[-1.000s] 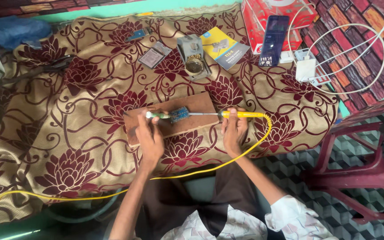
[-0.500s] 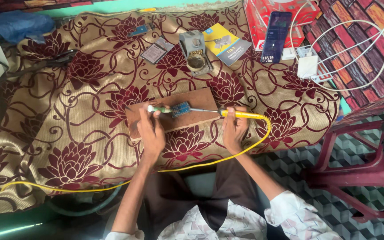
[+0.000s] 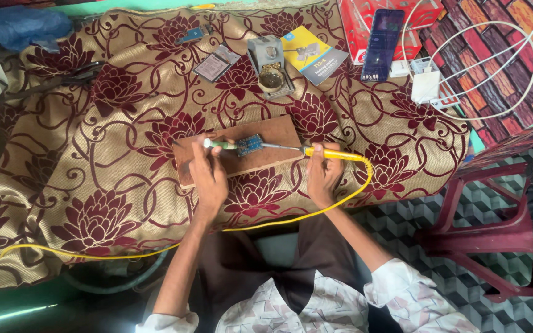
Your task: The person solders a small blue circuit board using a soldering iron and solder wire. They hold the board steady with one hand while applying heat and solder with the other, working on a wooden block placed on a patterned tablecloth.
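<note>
While hands (image 3: 266, 176) flank it, circuit board (image 3: 249, 145) centred

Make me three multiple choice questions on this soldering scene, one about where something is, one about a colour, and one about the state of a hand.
1. Where does the small blue circuit board lie?
A. on the wooden board
B. on the red stool
C. on the dark phone

2. What colour is the soldering iron handle?
A. green
B. yellow
C. white

3. What is the right hand doing?
A. resting open on the cloth
B. gripping the soldering iron
C. holding the phone

Answers: 1 A, the blue board sits on the brown wood. 2 B, handle and cord are both yellow. 3 B, its fingers wrap the handle, while the left hand holds a green-handled tool.
</note>
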A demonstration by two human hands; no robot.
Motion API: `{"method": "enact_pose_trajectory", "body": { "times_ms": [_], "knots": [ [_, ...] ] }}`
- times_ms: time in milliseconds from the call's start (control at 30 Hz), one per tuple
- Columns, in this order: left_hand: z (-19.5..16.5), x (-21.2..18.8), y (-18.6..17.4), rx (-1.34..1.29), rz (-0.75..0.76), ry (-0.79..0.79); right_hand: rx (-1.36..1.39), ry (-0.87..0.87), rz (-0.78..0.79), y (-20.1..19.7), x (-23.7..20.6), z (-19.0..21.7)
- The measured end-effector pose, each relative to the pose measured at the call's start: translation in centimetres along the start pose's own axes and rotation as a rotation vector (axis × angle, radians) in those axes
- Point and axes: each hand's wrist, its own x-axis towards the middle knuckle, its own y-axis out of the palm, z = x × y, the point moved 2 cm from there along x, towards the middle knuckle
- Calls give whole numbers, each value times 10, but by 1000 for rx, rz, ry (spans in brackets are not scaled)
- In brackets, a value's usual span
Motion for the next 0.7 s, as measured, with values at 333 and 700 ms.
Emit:
{"method": "enact_pose_trajectory", "body": {
  "times_ms": [333,700],
  "knots": [
    [-3,0,-2,18,1,19,227,77,-67,2,1,-5],
    [-4,-1,-2,-6,-5,141,375,209,-162,-3,5,-15]
  ]
}}
